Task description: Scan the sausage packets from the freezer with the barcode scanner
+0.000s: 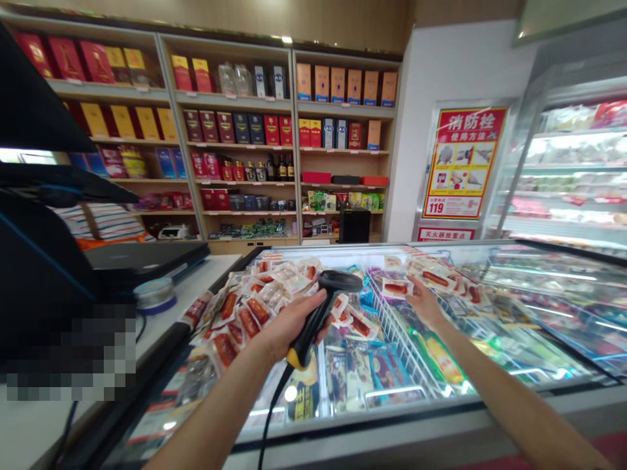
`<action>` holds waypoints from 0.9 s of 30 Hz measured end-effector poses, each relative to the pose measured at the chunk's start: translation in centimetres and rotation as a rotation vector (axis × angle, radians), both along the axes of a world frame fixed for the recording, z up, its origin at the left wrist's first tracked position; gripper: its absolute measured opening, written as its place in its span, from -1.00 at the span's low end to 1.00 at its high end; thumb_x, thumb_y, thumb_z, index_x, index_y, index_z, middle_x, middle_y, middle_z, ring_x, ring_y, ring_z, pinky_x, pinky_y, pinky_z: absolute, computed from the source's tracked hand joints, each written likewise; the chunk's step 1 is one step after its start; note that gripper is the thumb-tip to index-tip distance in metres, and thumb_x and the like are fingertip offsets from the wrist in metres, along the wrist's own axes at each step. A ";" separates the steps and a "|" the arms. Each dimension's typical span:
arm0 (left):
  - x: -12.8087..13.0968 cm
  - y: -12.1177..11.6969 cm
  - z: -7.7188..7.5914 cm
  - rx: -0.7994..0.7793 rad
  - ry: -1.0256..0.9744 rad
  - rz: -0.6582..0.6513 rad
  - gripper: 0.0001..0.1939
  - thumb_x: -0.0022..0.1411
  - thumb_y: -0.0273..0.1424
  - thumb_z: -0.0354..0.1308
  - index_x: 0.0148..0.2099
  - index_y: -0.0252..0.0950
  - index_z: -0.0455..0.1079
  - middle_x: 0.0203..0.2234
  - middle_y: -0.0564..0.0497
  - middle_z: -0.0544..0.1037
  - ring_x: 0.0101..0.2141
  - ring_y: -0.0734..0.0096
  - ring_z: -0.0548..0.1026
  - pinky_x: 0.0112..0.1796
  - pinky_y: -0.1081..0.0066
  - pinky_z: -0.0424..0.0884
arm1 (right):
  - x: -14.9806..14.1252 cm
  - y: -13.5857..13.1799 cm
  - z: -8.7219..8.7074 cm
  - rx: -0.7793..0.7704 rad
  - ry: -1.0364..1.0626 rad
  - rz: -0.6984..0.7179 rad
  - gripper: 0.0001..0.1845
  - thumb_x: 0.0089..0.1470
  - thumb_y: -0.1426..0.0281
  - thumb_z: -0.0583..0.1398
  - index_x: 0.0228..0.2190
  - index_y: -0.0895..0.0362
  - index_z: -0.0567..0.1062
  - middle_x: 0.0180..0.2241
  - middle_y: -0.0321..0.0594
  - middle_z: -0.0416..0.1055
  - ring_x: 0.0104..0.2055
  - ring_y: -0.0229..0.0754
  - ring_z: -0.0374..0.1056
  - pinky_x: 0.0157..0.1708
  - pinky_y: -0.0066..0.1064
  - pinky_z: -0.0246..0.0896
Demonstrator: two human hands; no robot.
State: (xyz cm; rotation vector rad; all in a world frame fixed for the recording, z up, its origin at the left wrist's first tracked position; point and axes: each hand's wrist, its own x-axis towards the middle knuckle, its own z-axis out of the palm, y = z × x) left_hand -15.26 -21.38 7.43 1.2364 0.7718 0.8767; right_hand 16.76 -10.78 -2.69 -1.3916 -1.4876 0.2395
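Observation:
My left hand [289, 323] is wrapped round the handle of a black barcode scanner [339, 281] with a yellow butt end. Its head points right, towards a clear vacuum pack with a red-brown sausage [394, 288], which my right hand [424, 304] pinches by its right edge. Left of the scanner, a heap of similar sausage packs [255, 312] lies on the glass top of a chest freezer [362, 418]. A few more sausage packs [361, 324] lie just below the scanner head. Beyond my right hand, a second group of packs [435, 279] rests on the glass.
Through the glass show a white wire basket [392, 326] and bagged frozen goods. At left stand a counter [161, 333], a dark monitor [44, 261] and a tape roll [155, 295]. Shelves of boxed goods [235, 127] line the back. The scanner's cable [268, 418] hangs towards me.

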 end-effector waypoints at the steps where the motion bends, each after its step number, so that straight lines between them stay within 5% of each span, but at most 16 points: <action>1: 0.0 -0.2 0.1 -0.001 0.002 0.002 -0.63 0.03 -0.13 -0.03 -0.51 -0.38 0.25 -0.64 0.03 0.35 -0.70 0.60 0.28 -0.68 0.55 0.15 | -0.2 -0.2 -0.3 -0.006 0.035 0.023 -0.42 -0.24 0.42 0.05 -0.06 0.14 0.21 -0.52 -0.36 0.31 -0.49 -0.28 0.23 -0.40 -0.44 0.13; 7: -0.1 -0.9 0.4 0.014 -0.002 0.003 -0.63 0.03 -0.13 -0.03 -0.43 -0.39 0.28 -0.62 0.03 0.36 -0.70 0.60 0.28 -0.68 0.54 0.15 | -2.0 -0.8 -0.9 -0.130 0.049 0.051 -0.67 -0.19 0.36 0.05 -0.30 0.13 0.43 -0.45 -0.27 0.41 -0.42 -0.20 0.28 -0.39 -0.41 0.14; 10: -0.3 -1.0 0.4 0.010 0.006 -0.004 -0.63 0.04 -0.13 -0.04 -0.43 -0.38 0.28 -0.64 0.04 0.35 -0.70 0.60 0.27 -0.68 0.55 0.14 | -2.1 -1.0 0.0 -0.049 -0.062 -0.112 -0.68 -0.09 0.35 -0.02 -0.33 0.14 0.45 -0.44 -0.22 0.40 -0.37 -0.19 0.27 -0.36 -0.41 0.12; 13: -0.5 -0.9 0.3 0.009 0.005 -0.015 -0.63 0.04 -0.13 -0.04 -0.44 -0.38 0.27 -0.64 0.05 0.34 -0.70 0.60 0.27 -0.68 0.55 0.14 | -1.8 -1.8 1.0 0.100 -0.387 -0.285 -0.70 -0.06 0.39 -0.03 -0.37 0.16 0.46 -0.41 -0.15 0.37 -0.33 -0.18 0.24 -0.30 -0.38 0.07; 18: -0.5 -0.6 0.1 0.003 0.000 -0.024 -0.64 0.03 -0.13 -0.04 -0.41 -0.37 0.28 -0.62 0.04 0.36 -0.70 0.60 0.28 -0.69 0.55 0.14 | -2.0 -3.4 0.6 0.113 -1.005 -0.118 -0.76 -0.05 0.37 0.01 -0.58 0.14 0.43 -0.46 -0.14 0.35 -0.31 -0.15 0.23 -0.31 -0.35 -0.02; 22: -0.3 -0.5 0.1 -0.014 0.013 -0.015 -0.63 0.03 -0.13 -0.03 -0.41 -0.39 0.28 -0.62 0.03 0.36 -0.71 0.60 0.28 -0.70 0.55 0.14 | -2.2 -3.1 -0.4 -0.064 -1.026 -0.127 -0.72 0.04 0.37 -0.09 -0.42 0.15 0.39 -0.53 -0.19 0.37 -0.47 -0.24 0.25 -0.46 -0.43 -0.01; 27: -0.5 -0.4 0.0 -0.010 -0.015 -0.025 -0.66 0.04 -0.14 -0.03 -0.40 -0.37 0.27 -0.62 0.04 0.35 -0.70 0.60 0.29 -0.69 0.56 0.15 | -1.2 -2.3 -0.8 -0.108 -0.984 0.014 -0.71 0.04 0.37 -0.07 -0.47 0.15 0.40 -0.45 -0.17 0.38 -0.35 -0.22 0.27 -0.38 -0.46 0.03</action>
